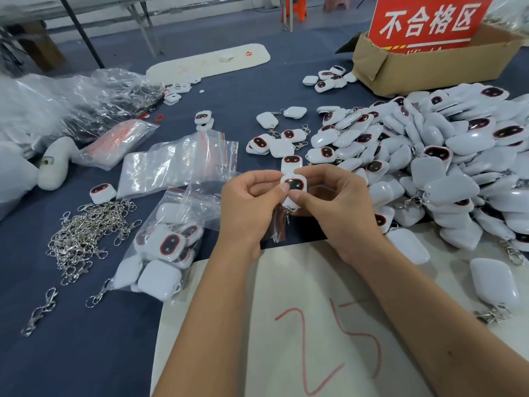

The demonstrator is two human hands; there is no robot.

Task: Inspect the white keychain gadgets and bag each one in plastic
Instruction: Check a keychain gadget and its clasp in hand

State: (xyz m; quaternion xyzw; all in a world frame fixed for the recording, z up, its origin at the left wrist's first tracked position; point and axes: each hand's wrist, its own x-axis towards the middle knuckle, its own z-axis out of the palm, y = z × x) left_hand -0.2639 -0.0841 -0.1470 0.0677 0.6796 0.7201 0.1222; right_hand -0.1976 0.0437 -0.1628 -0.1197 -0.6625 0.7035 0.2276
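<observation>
Head camera, looking down at our own two hands over a dark blue table (86,353). Between them we hold one white keychain gadget (294,188), face up, its dark screen ringed in red, raised just above the table near the middle of the view. Our left hand (252,207) pinches its left edge, thumb on the face and fingers curled behind. Our right hand (337,202) pinches its lower right side in the same way, thumb on the front. A small metal clasp (286,214) hangs from the gadget's bottom, and a strip of clear plastic (277,224) hangs below our left hand; we cannot tell exactly how it is held.

Just beyond the held piece lies another gadget (291,163) on the table. To the right spreads a large heap of gadgets (446,167), many face down. Under our forearms lies a white sheet (286,325) with "25" written in red. To the left sit a filled bag of gadgets (163,250), a few empty zip bags (177,164), and a pile of loose metal clasps (86,236). At the far right stands a cardboard box (415,67) holding a red sign (426,21) with white Chinese characters.
</observation>
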